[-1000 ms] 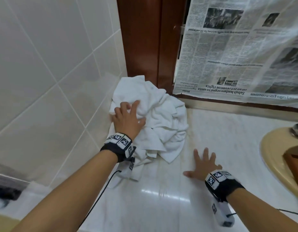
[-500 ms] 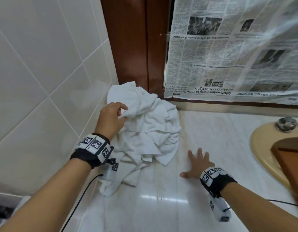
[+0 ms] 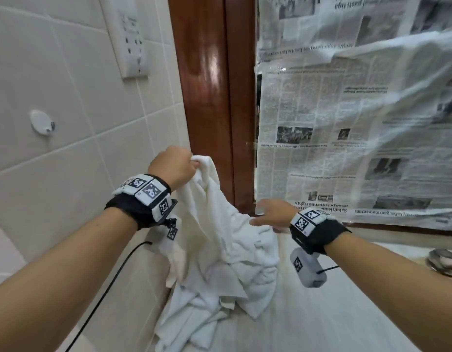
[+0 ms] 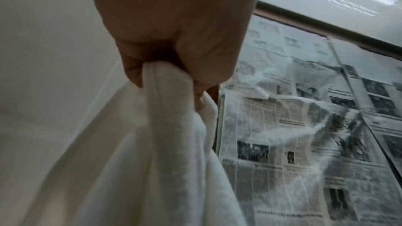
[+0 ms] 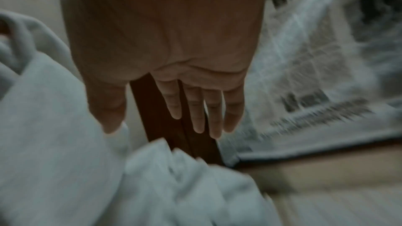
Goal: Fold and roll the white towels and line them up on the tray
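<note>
Pale marble bench (image 3: 346, 313) meets tiled wall (image 3: 55, 174), with taped newspaper (image 3: 346, 148) behind. I have my left hand (image 3: 172, 165) raised, fingers (image 4: 135, 68) clamped on a bunched edge of one white towel (image 3: 209, 212), which hangs down into the towel heap (image 3: 219, 283) on the bench. My right hand (image 3: 273, 215) hovers over the heap, fingers (image 5: 196, 109) straight and slightly apart, holding nothing.

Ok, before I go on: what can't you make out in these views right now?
- Tray: in no view.
- Towel count: the white towels lie heaped in the head view, layers hiding each other.
- Left hand: the fist hides which towel corner it grips.
- Right hand: motion blur; contact with the towels unclear.
</note>
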A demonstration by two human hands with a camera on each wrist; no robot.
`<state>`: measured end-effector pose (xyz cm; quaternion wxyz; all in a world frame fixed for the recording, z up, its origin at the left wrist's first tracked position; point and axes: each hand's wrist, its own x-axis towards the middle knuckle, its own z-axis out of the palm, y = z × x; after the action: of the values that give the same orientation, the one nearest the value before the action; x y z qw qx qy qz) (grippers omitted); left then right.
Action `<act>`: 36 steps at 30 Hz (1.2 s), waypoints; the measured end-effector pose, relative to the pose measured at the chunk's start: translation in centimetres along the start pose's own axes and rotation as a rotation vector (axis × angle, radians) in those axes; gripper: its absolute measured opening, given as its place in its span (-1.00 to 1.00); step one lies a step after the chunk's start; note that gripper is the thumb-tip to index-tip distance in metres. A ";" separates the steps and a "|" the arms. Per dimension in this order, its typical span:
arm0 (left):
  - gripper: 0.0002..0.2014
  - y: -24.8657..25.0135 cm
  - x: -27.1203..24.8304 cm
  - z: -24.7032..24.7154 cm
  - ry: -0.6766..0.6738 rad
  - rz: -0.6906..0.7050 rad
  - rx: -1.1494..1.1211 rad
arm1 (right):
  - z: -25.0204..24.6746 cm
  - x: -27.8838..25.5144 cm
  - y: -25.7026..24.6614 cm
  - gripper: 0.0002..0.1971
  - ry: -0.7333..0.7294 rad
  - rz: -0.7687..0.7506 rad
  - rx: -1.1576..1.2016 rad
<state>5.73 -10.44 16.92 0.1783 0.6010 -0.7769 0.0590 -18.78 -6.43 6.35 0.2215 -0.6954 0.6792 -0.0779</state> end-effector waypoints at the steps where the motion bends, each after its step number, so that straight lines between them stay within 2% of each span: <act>1: -0.77 1.0 0.5 -1.8 0.043 0.031 0.043 | -2.2 -0.4 -1.6 -0.20 0.040 -0.059 0.087; 4: -0.78 4.3 2.2 -7.3 0.165 0.113 0.095 | -8.3 -2.1 -5.8 -0.08 0.080 -0.240 0.357; 5: -0.77 5.4 2.8 -8.9 0.192 0.136 0.089 | -10.1 -2.6 -7.0 -0.06 0.090 -0.297 0.397; 7: -0.78 7.5 3.4 -11.9 0.231 0.178 0.080 | -13.2 -3.7 -8.7 -0.03 0.189 -0.355 0.333; 8: -0.79 8.7 3.5 -13.2 0.249 0.207 0.087 | -14.7 -4.2 -9.1 -0.12 0.256 -0.362 0.279; 11: -0.79 11.5 2.9 -16.3 0.303 0.298 0.109 | -18.6 -6.5 -9.5 -0.74 0.492 -0.378 0.170; 14: -0.72 13.0 2.5 -18.2 0.338 0.331 0.080 | -21.1 -8.1 -8.5 -0.91 0.682 -0.334 0.125; 17: -0.68 14.2 2.2 -18.8 0.325 0.320 0.044 | -21.7 -10.3 -7.5 -0.79 0.869 -0.351 0.195; 20: -0.71 16.1 1.7 -18.2 0.284 0.301 0.098 | -20.4 -13.0 -6.8 -0.62 0.977 -0.536 0.155; 23: -0.72 18.1 1.8 -17.4 0.204 0.273 0.016 | -18.9 -14.4 -5.9 -0.40 0.967 -0.602 -0.031; 25: -0.69 19.4 2.1 -16.9 0.152 0.245 -0.126 | -18.5 -14.4 -5.1 -0.18 0.887 -0.562 -0.099; 26: -0.69 19.9 2.2 -16.6 0.129 0.225 -0.205 | -18.6 -14.3 -4.7 -0.14 0.857 -0.518 -0.100; 27: -0.71 20.5 2.4 -16.4 0.107 0.199 -0.294 | -18.9 -14.1 -4.3 -0.19 0.847 -0.468 -0.085; 29: -0.76 21.2 2.6 -16.0 0.059 0.156 -0.491 | -19.9 -13.8 -3.3 -0.42 0.859 -0.391 -0.058; 32: -0.78 22.1 2.9 -15.4 -0.027 0.153 -0.763 | -21.3 -13.5 -1.9 -0.64 0.859 -0.360 -0.041; 36: -0.75 23.1 2.4 -14.5 0.011 0.168 -0.865 | -22.5 -13.2 -0.4 -0.87 0.898 -0.322 0.071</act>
<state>-13.83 -1.96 34.10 0.4123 0.4053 -0.7753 -0.2543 -28.51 1.98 29.08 -0.0851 -0.6814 0.5884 -0.4270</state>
